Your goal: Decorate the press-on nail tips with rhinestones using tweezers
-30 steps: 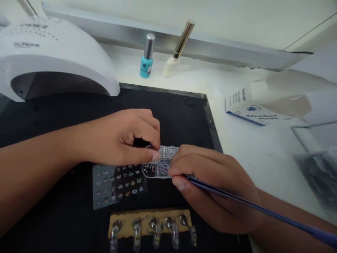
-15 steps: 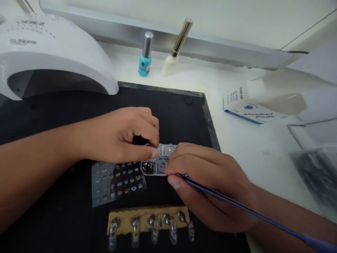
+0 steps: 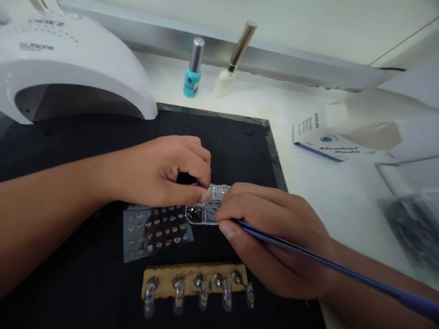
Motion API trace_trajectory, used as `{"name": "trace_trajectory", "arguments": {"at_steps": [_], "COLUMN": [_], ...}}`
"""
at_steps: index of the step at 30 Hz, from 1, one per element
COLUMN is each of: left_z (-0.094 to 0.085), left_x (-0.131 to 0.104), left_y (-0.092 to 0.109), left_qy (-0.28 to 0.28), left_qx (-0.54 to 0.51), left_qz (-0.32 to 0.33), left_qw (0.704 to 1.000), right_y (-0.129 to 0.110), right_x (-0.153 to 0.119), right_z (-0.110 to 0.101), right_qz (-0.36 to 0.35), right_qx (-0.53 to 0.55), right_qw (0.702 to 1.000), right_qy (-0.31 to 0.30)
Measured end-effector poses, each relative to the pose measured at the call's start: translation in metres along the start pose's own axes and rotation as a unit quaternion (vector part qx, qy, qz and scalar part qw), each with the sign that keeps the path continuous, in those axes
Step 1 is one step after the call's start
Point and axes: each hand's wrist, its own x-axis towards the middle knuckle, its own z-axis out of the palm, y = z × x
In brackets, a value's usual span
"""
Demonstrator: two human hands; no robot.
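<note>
A small clear rhinestone case (image 3: pixel 195 221) with compartments lies on the black mat between my hands. My left hand (image 3: pixel 171 171) rests over its upper left part, thumb and forefinger pinched together at a compartment edge; the other fingers curl in. My right hand (image 3: pixel 274 233) grips slim blue-purple tweezers (image 3: pixel 308 256) like a pen, their tips over a front compartment holding tiny stones. The right fingers hide the case's right end. Under my left wrist lies a clear sheet of small cartoon stickers (image 3: pixel 154 235). Closer to me, a tan strip (image 3: pixel 188 270) bears several clear decorated nail tips (image 3: pixel 203 294) on metal stands.
A white nail lamp (image 3: pixel 85 59) stands at the back left. Behind the mat (image 3: pixel 236 155) are a turquoise polish bottle (image 3: pixel 191 82) and a cream bottle (image 3: pixel 224 83) with a gold cap. An alcohol pads box (image 3: pixel 329 141) sits at right, near a clear container (image 3: pixel 411 214).
The whole view has shifted slightly, with things sitting a little higher and further right. Both hands keep their places at the case, and the tweezers stay over the same front compartment.
</note>
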Motion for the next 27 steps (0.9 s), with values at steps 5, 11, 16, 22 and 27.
{"name": "trace_trajectory", "arguments": {"at_steps": [5,11,16,22,27], "left_z": [-0.001,-0.001,-0.004,-0.004,-0.006], "left_x": [0.000,0.001,0.000,0.000,0.002], "left_y": [0.001,0.000,0.001,0.002,0.003], "left_qy": [-0.021,-0.011,-0.035,-0.035,-0.043], "left_qx": [-0.001,0.005,0.001,-0.003,-0.001], "left_qz": [-0.005,0.000,-0.012,-0.012,-0.007], "left_qw": [1.000,1.000,0.999,0.999,0.999], "right_y": [0.000,-0.008,-0.009,-0.006,-0.008], "right_x": [0.002,0.002,0.000,-0.001,0.001], "right_z": [0.000,-0.006,-0.008,-0.007,-0.009], "right_qz": [0.013,0.056,0.076,0.061,0.044], "right_qx": [0.009,0.018,0.056,0.068,0.036], "right_qw": [1.000,0.998,0.995,0.996,0.998], "right_qy": [0.000,-0.020,-0.022,-0.014,-0.015]}}
